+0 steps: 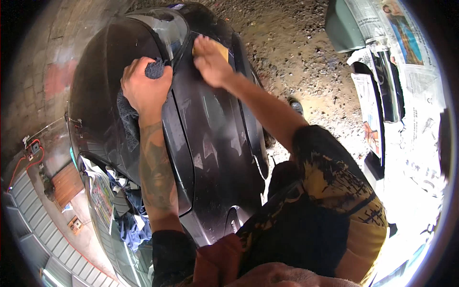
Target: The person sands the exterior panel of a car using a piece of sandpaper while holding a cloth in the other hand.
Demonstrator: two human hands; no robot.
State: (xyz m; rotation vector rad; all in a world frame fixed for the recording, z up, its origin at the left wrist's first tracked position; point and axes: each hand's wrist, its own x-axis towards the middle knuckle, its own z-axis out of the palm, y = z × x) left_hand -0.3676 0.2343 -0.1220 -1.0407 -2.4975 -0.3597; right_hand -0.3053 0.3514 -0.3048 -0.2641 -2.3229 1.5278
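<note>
A dark car body [210, 129] fills the middle, its side panel marked with dull grey and light patches. My left hand [146, 85] is closed round a dark grey cloth [128, 119]; one bunched end sticks out by the thumb, and the rest hangs down over the rounded panel on the left. At the far end of the side panel my right hand [210, 61] lies over a yellow sheet [221, 50], perhaps sandpaper, pressing it to the surface. The fingers are slightly smeared by motion. A clear headlight [167, 31] sits between the two hands, farther off.
Newspaper [416, 86] covers another vehicle at the right, beside a grey-green panel [343, 26]. Rough, gravelly ground [296, 52] lies between. At left are a brick wall [45, 52], an orange cord [40, 155] and a metal shutter [43, 215]. Newspaper and blue cloth [131, 232] lie by the windscreen.
</note>
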